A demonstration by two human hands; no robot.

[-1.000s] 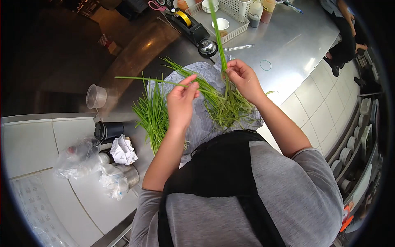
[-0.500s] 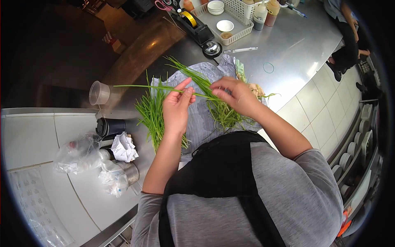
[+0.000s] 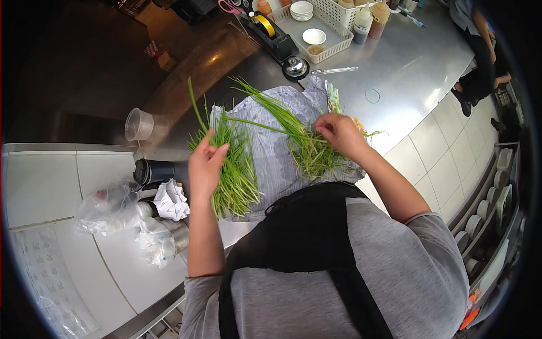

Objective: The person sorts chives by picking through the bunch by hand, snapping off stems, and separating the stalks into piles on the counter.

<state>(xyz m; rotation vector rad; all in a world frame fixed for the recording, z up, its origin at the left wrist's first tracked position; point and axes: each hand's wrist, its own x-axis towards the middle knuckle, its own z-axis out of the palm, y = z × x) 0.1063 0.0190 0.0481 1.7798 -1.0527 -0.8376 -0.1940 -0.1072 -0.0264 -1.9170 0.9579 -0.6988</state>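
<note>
Two bunches of long green chives lie on a grey cloth [image 3: 271, 152]. My left hand [image 3: 204, 166] is over the left bunch of chives [image 3: 237, 181], its index finger and thumb apart. A single stalk [image 3: 195, 101] rises beyond its fingertips, touching or just behind them. My right hand [image 3: 341, 135] is at the right bunch [image 3: 282, 116], fingers pinched together. One chive stalk [image 3: 254, 124] stretches leftward from near those fingers; the exact grip is hidden. Below the right hand sits a tangle of thin, yellowish-green leaves [image 3: 316, 161].
A clear plastic cup [image 3: 138, 125] stands at the left. Behind the cloth are a tape dispenser [image 3: 271, 39], a call bell [image 3: 295, 68], a pen [image 3: 335, 70] and a basket [image 3: 333, 52] with small dishes. Crumpled paper [image 3: 171, 200] and plastic bags lie left. Another person [image 3: 474, 51] is at far right.
My left hand has moved left and away from my right hand, over the left bunch. The stalk stretched between both hands is no longer there. My right hand has shifted slightly right, with its fingers drawn in.
</note>
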